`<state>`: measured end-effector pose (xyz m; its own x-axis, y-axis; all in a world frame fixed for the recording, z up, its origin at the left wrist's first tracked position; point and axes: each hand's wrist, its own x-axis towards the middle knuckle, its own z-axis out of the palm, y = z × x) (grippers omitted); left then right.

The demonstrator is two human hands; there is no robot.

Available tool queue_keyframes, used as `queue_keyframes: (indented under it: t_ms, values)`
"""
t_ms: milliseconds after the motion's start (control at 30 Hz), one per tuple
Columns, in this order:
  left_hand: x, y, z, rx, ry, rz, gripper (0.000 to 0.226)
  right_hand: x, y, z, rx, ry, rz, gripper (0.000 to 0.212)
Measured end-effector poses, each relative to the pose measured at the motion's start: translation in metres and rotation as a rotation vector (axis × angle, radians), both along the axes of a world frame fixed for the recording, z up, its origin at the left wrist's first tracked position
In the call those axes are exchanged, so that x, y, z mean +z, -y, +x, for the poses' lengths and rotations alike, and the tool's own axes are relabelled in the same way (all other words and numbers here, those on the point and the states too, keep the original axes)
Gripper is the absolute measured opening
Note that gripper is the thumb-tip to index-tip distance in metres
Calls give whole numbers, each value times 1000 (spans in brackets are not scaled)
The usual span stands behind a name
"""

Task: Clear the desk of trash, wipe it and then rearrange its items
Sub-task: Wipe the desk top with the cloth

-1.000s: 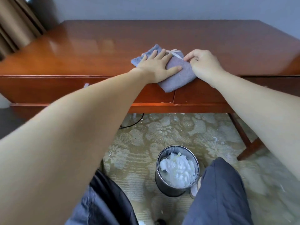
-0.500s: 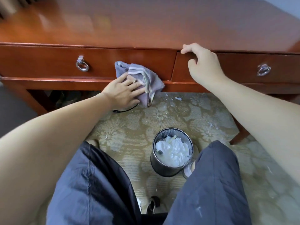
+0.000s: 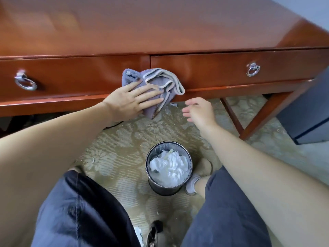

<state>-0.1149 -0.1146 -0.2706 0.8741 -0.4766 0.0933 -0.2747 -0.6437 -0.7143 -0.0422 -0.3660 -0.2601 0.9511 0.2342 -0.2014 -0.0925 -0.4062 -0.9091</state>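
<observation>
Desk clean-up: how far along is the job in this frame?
Done, apparently: the visible desk top shows no trash, and the bin holds crumpled white paper. In hand: the left hand presses the cloth against the drawer fronts; the right hand hangs open, empty. Left: rearranging, no items are in view; scraps lie on the carpet.

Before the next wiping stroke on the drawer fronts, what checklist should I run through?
1. The left hand presses the cloth on the drawer front: ok, fingers straight.
2. The cloth lies flat: not ok, bunched, folds hang.
3. The right hand is free: ok, open, holds nothing.
4. The carpet is free of scraps: not ok, a paper scrap lies near the cloth.
5. The trash bin has room: cannot tell, white paper fills much of it.
6. The desk top is wiped: cannot tell, blurred.
</observation>
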Motion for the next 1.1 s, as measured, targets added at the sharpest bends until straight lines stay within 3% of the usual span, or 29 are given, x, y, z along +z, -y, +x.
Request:
queue_keyframes:
  t_ms: [67,133,233,433,733,933,1100]
  values:
    - [6,15,14,-54,6,6,78,2,-11,-7,14,-137,121,22]
    - [13,43,40,-83,-9,108,77,5,-13,-5,4,-150,196,20]
    - [29,100,84,-113,-84,276,75,6,11,19,-187,-129,271,21]
    - [38,171,148,-178,-105,296,73,0,105,72,-516,-139,246,30]
    - [57,153,125,-116,29,250,84,2,94,72,-311,-172,312,25]
    - [86,152,124,-141,38,313,81,13,108,78,-349,-107,360,27]
    - [106,200,176,-197,21,239,78,26,149,103,-394,-70,386,26]
